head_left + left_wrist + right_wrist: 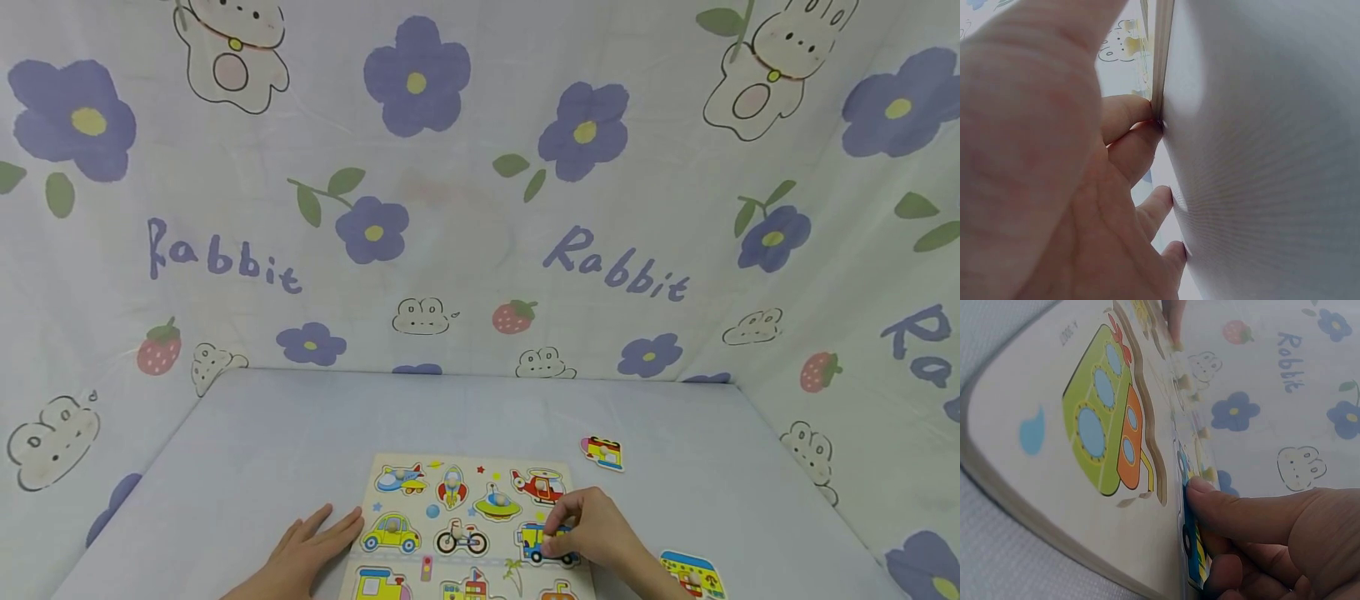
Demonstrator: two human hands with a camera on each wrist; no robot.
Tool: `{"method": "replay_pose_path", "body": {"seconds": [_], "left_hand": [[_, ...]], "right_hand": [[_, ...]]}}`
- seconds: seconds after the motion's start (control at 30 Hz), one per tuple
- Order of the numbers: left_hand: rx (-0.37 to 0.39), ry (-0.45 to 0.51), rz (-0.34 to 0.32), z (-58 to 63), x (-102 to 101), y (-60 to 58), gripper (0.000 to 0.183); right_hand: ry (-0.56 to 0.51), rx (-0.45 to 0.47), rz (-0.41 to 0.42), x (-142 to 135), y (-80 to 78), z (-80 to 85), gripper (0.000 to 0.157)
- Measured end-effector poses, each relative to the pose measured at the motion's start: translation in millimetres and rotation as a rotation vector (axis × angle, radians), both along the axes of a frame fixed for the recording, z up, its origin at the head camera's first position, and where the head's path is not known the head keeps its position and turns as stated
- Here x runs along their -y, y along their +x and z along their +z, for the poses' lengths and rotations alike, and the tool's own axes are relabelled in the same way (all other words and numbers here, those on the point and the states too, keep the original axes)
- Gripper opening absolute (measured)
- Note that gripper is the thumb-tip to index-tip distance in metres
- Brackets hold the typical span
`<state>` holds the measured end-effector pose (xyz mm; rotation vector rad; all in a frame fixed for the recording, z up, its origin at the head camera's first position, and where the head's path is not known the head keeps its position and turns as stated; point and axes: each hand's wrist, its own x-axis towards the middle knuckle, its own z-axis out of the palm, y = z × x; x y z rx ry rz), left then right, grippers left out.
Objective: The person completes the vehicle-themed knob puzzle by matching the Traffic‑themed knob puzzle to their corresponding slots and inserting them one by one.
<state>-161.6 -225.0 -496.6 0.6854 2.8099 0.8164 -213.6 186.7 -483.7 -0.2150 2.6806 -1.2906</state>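
My right hand pinches a blue and yellow bus puzzle piece between thumb and fingers, at the right side of a wooden puzzle board. In the right wrist view, the thumb lies against the face of the bus, close to the board's surface. My left hand rests on the table with fingers spread, its fingertips right at the board's left edge. Set in the board are a yellow car, a bicycle, a helicopter and several other knobbed pieces.
A loose train piece lies beyond the board's upper right corner. Another loose yellow and blue piece lies by the right forearm. A bare recess with a printed submarine shows near the board's corner. A patterned cloth wall stands behind the table.
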Motion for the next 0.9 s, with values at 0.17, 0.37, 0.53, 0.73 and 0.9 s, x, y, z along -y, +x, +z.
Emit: {"method": "replay_pose_path", "body": {"seconds": [0.17, 0.37, 0.53, 0.73, 0.9], "left_hand": [[0.030, 0.005, -0.020, -4.2, 1.0, 6.2, 0.112], [0.046, -0.002, 0.030, 2.0, -2.4, 5.1, 0.115], [0.055, -0.033, 0.070, 5.2, -4.0, 4.1, 0.117], [0.046, -0.046, 0.079, 4.0, -3.3, 3.0, 0.117], [0.064, -0.037, 0.060, 0.7, -2.8, 2.5, 0.117]], "right_hand": [[-0.004, 0.012, 0.009, -1.2, 7.6, -6.9, 0.025], [-0.021, -0.018, 0.125, -6.5, 3.4, 0.4, 0.016], [0.060, -0.182, 0.254, -30.5, -14.7, 18.0, 0.014], [0.165, -0.362, 0.256, -81.6, -56.3, 35.6, 0.014], [0.168, -0.355, 0.282, -109.9, -82.5, 35.4, 0.017]]}}
